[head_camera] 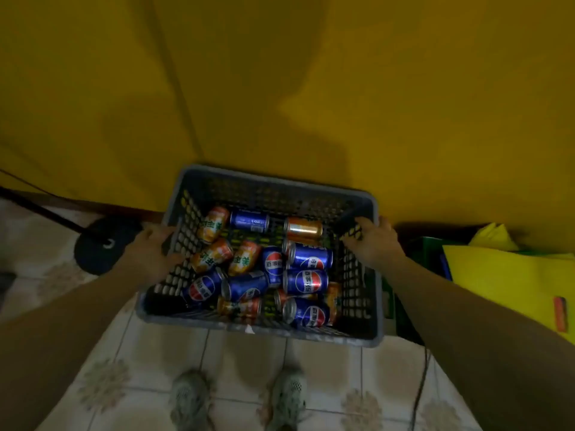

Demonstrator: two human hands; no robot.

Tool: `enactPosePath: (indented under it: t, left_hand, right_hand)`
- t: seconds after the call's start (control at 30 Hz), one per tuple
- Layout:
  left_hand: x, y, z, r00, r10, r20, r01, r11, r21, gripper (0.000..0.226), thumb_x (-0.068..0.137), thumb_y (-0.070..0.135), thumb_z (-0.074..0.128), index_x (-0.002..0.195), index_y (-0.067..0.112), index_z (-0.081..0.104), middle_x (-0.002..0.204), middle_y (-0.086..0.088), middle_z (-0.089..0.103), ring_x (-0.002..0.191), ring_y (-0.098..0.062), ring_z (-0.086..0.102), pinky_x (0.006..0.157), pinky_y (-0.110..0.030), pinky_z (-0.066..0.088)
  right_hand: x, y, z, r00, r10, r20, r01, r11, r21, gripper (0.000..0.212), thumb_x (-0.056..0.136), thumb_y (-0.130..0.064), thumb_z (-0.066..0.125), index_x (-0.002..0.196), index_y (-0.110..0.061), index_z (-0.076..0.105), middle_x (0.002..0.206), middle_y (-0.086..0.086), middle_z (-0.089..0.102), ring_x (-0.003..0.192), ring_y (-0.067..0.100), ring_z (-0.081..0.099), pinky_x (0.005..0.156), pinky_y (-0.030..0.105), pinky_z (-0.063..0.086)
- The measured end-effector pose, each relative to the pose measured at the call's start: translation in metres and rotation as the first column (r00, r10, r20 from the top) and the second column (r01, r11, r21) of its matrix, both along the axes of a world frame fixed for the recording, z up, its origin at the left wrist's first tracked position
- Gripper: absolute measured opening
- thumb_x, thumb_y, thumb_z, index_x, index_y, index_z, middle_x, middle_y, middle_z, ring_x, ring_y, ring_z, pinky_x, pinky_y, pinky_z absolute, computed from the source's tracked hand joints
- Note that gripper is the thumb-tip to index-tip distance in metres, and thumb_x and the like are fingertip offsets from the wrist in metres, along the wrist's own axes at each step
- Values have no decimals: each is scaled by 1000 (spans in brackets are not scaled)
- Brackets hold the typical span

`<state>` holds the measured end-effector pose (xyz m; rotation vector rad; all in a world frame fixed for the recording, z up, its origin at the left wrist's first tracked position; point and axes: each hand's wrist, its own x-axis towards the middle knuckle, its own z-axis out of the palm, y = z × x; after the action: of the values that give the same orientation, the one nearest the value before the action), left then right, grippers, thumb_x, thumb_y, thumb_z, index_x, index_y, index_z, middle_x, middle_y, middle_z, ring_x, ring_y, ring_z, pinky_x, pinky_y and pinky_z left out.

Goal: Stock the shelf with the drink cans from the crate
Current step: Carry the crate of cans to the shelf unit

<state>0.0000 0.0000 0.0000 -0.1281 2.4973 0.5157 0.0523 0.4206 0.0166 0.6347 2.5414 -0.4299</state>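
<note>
A grey perforated plastic crate point(264, 178) is held in front of me above the tiled floor. Several drink cans lie loose on their sides inside it: blue cola cans point(306, 281) mostly toward the near and right side, orange cans point(213, 223) mostly toward the left and far side. My left hand point(149, 253) grips the crate's left wall, fingers curled over the rim. My right hand point(373, 239) grips the right wall the same way. No shelf is in view.
A yellow cloth point(280, 88) hangs close behind the crate and fills the upper view. A black round stand base point(102, 247) with a pole sits on the floor at left. Yellow and green bags point(504, 272) lie at right. My two shoes point(239, 399) stand on the patterned tiles below.
</note>
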Motion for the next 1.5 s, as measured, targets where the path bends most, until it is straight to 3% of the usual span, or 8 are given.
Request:
enactPosePath:
  t: [0.17, 0.3, 0.57, 0.7, 0.97, 1.07, 1.2, 1.5]
  left_hand:
    - [-13, 2, -51, 996, 67, 64, -69, 997, 22, 63, 92, 37, 59, 147, 26, 31, 153, -14, 18, 118, -44, 45, 88, -48, 46]
    - [-8, -9, -75, 995, 88, -55, -86, 995, 53, 63, 90, 36, 60, 146, 34, 31, 134, -20, 44, 74, -36, 56, 60, -38, 48]
    - [-4, -10, -76, 989, 142, -30, -138, 984, 117, 72, 90, 27, 63, 144, 50, 22, 130, -9, 57, 60, -32, 60, 49, -35, 47]
    - [-11, -9, -77, 988, 151, -18, -147, 978, 145, 70, 89, 24, 65, 143, 49, 28, 137, 0, 51, 67, -21, 56, 57, -33, 49]
    - [-15, -10, -21, 983, 181, -6, -178, 971, 159, 70, 90, 18, 65, 146, 41, 30, 81, 4, 58, 66, -42, 61, 51, -41, 50]
    - [-12, -16, 21, 987, 157, -22, -150, 968, 199, 73, 89, 15, 65, 148, 37, 28, 112, 0, 57, 62, -28, 59, 48, -32, 47]
    - [8, -25, 80, 996, 84, -43, -72, 974, 216, 79, 86, 10, 68, 149, 31, 25, 131, -7, 52, 74, -15, 56, 57, -26, 44]
    - [22, -20, 213, 986, -109, -125, 147, 923, 355, 73, 83, 11, 71, 145, 26, 37, 141, -11, 46, 111, -32, 55, 84, -34, 49]
  right_hand:
    - [-6, 24, -69, 979, -193, 64, 193, 981, 14, 75, 90, -59, 51, 150, -46, 9, 161, 11, -7, 144, 42, 10, 107, 51, 36]
    - [6, 31, -100, 959, -282, 29, 284, 954, -101, 80, 90, -54, 55, 150, -46, 4, 148, 16, 35, 107, 39, 56, 77, 41, 55]
    - [18, 34, -102, 922, -380, -74, 358, 909, -215, 71, 92, -47, 59, 148, -50, 15, 127, 9, 58, 68, 20, 62, 46, 23, 44]
    - [17, 34, -99, 900, -432, -63, 389, 859, -333, 73, 91, -38, 63, 147, -52, 18, 131, 8, 55, 70, 21, 66, 50, 24, 50]
    - [32, 18, -55, 896, -428, -117, 402, 895, -194, 70, 89, -54, 57, 148, -49, 20, 138, 11, 53, 91, 30, 64, 70, 35, 56]
    - [42, 11, -16, 900, -413, -139, 391, 906, -160, 71, 89, -53, 57, 150, -43, 21, 140, 8, 53, 104, 32, 61, 81, 41, 57]
    - [74, -1, 46, 894, -417, -162, 398, 907, -142, 71, 90, -51, 57, 150, -42, 21, 130, 10, 60, 87, 29, 64, 72, 37, 57]
    - [185, -35, 194, 760, -575, -304, 579, 811, -86, 67, 89, -50, 60, 148, -38, 32, 137, 7, 56, 109, 32, 60, 87, 39, 54]
